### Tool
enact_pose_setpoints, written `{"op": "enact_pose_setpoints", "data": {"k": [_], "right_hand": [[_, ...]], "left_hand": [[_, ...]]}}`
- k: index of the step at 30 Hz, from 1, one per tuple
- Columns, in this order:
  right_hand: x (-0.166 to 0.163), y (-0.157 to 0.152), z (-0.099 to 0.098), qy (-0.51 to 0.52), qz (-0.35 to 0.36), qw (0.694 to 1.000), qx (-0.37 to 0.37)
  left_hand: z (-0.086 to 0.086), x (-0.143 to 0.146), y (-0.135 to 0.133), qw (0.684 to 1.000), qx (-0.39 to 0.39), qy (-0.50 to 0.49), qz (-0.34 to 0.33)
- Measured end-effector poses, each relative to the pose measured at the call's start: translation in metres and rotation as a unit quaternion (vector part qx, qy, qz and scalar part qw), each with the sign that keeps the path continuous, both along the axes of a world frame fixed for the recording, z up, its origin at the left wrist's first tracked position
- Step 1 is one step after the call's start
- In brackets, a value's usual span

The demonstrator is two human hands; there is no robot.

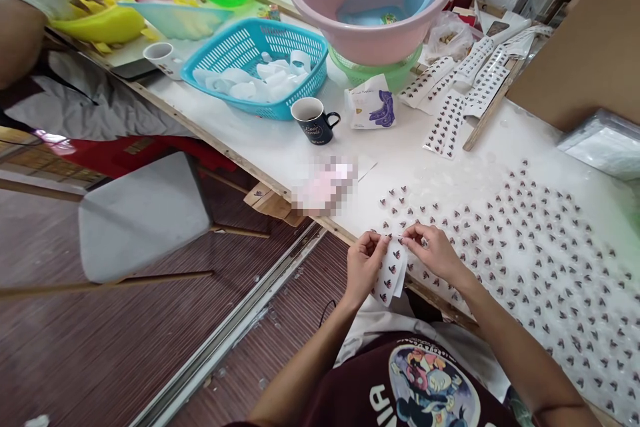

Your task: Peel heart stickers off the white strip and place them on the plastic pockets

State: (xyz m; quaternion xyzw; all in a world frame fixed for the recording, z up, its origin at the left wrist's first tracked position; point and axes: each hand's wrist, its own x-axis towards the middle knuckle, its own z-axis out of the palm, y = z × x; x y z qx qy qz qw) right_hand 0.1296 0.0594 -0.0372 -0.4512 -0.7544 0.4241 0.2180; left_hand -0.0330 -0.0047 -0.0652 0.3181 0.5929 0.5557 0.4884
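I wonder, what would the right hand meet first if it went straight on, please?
The right hand would probably meet the sticker strip first, then the left hand, though depth is unclear.

A white sticker strip [388, 278], printed with rows of small dark motifs, hangs tilted, its top between the fingers [382, 247].
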Motion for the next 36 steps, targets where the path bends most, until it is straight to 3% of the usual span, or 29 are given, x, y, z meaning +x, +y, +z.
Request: {"op": "enact_pose_setpoints", "data": {"k": [9, 13, 19, 25, 36], "right_hand": [[0.003, -0.009, -0.014, -0.043, 0.029, 0.984, 0.172], [0.006, -0.01, -0.012, -0.011, 0.018, 0.979, 0.201], [-0.002, -0.004, 0.0, 0.079, -0.095, 0.986, 0.112], [-0.022, 0.002, -0.006, 0.13, -0.076, 0.988, -0.015], [-0.026, 0.006, 0.0, 0.21, -0.083, 0.971, -0.08]], "left_hand": [[0.001, -0.002, 0.0, 1.0, -0.002, 0.031, 0.002], [0.001, -0.002, 0.002, 1.0, -0.004, 0.029, 0.003], [0.001, 0.0, 0.003, 0.999, -0.001, 0.036, 0.0], [-0.003, -0.001, 0.001, 0.999, -0.003, 0.03, -0.01], [-0.001, -0.001, 0.001, 0.998, 0.005, 0.059, -0.021]]}}
